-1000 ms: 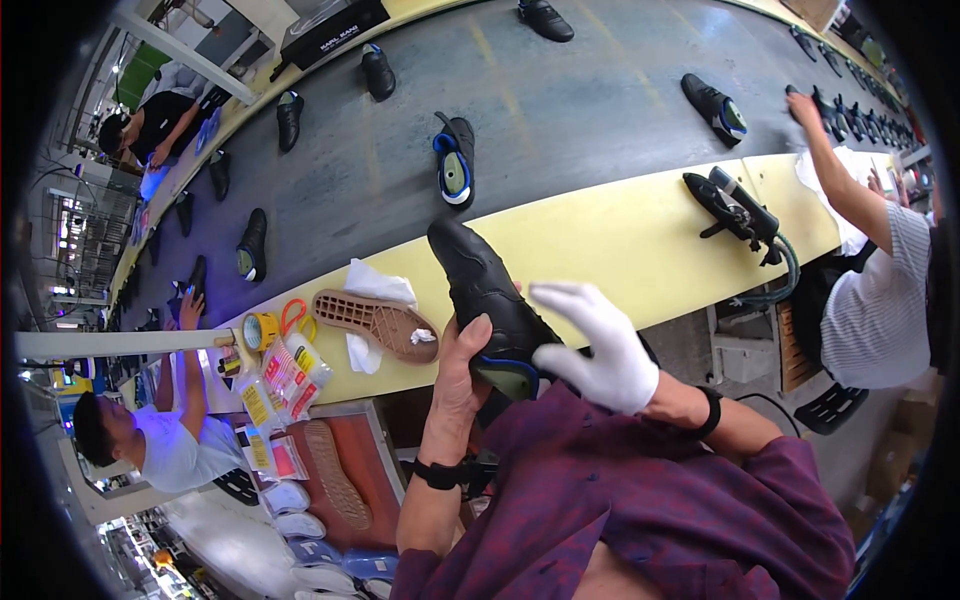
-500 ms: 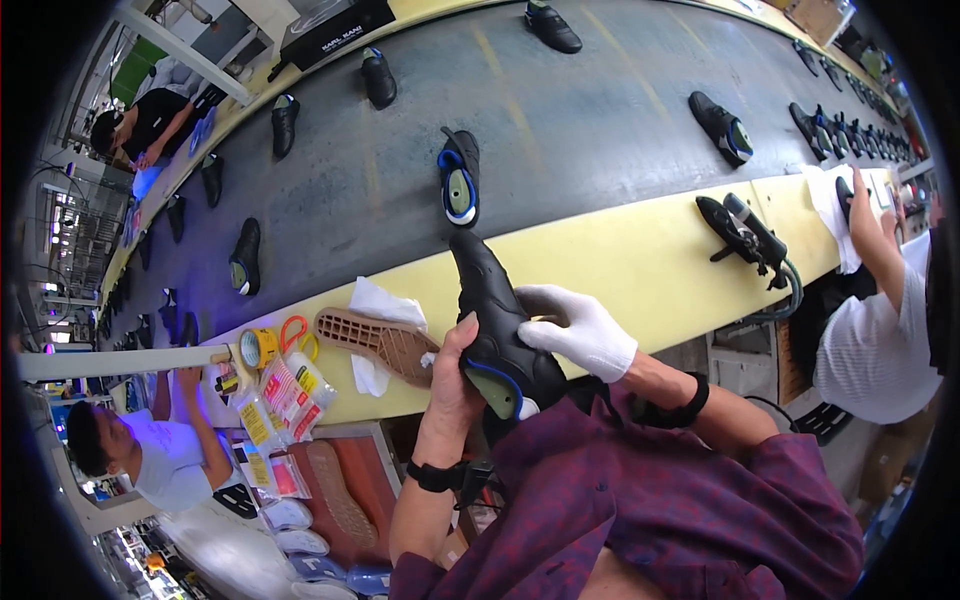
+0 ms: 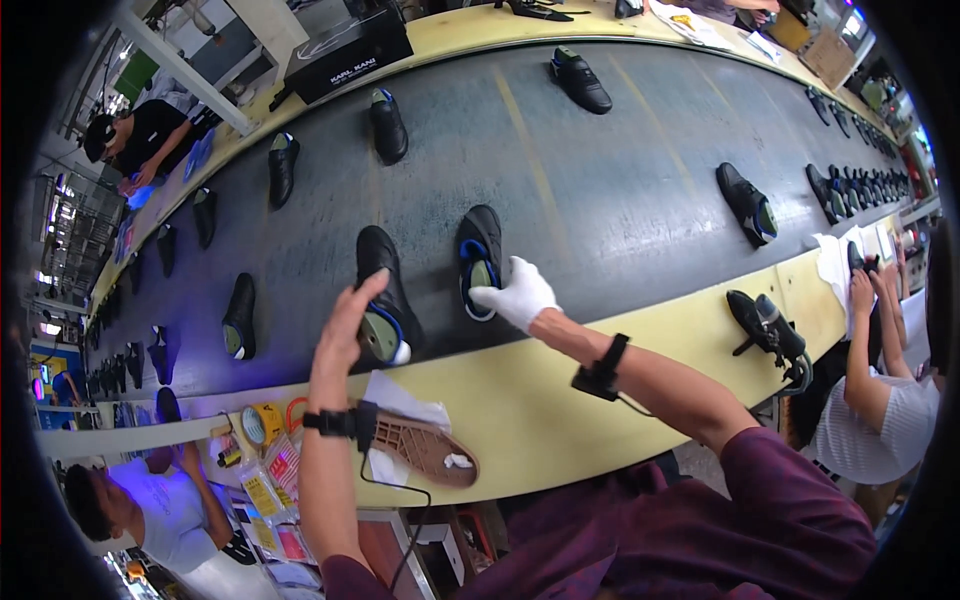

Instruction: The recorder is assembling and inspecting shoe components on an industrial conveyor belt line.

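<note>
A black shoe (image 3: 378, 262) with a green insole and blue lining is at the belt's near side, toe pointing away. My bare left hand (image 3: 343, 325) grips it from its left side, the fingertips on the upper and part of the grip hidden. Just right of it is a similar black shoe (image 3: 480, 235) on the grey conveyor belt (image 3: 590, 190). My right hand (image 3: 522, 297), in a white glove, closes on this shoe's heel end, thumb over the opening and fingers along the right side. Both wrists wear black straps.
A brown shoe sole (image 3: 430, 452) lies on the yellow ledge (image 3: 570, 390) near white paper, yellow tape (image 3: 262, 424) and packets. Right of these is a black tool (image 3: 768, 325) with a hose. Several black shoes dot the belt. Co-workers sit left and right.
The black shoe has gone from near my body out to the belt with my left hand. My gloved right hand has left it and moved to the other shoe. The view has shifted.
</note>
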The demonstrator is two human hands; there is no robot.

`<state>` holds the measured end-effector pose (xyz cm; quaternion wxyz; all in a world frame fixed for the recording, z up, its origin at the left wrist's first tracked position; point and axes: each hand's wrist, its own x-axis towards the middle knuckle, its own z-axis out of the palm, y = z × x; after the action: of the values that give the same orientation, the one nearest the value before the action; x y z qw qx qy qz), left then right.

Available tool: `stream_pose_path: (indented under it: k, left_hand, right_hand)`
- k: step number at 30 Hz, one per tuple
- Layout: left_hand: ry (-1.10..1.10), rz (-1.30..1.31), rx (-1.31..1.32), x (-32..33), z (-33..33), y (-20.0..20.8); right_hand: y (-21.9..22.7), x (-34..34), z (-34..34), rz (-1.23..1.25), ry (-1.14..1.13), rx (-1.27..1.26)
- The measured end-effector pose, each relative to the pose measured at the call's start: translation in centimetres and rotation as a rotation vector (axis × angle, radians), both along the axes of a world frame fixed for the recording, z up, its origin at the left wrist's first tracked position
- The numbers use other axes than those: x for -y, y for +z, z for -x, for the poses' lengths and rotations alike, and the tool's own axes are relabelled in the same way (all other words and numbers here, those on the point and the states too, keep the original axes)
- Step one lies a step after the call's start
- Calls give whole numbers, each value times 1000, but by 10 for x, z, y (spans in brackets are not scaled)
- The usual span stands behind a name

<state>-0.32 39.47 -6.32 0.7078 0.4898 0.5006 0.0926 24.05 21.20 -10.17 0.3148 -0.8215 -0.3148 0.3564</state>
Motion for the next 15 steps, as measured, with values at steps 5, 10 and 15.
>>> stream_pose_path:
  k: [5,10,15]
  left_hand:
    - [-49,-588,-804,-36,-11,-73]
    - [-21,-676,-773,-4,-2,-74]
    - [-88,-1144,-547,102,-32,-20]
  right_hand:
    - [-40,-46,32,30,-185,209]
    - [-48,-3,-37,-358,-170,-953]
    - [3,105,-61,-425,-111,-1396]
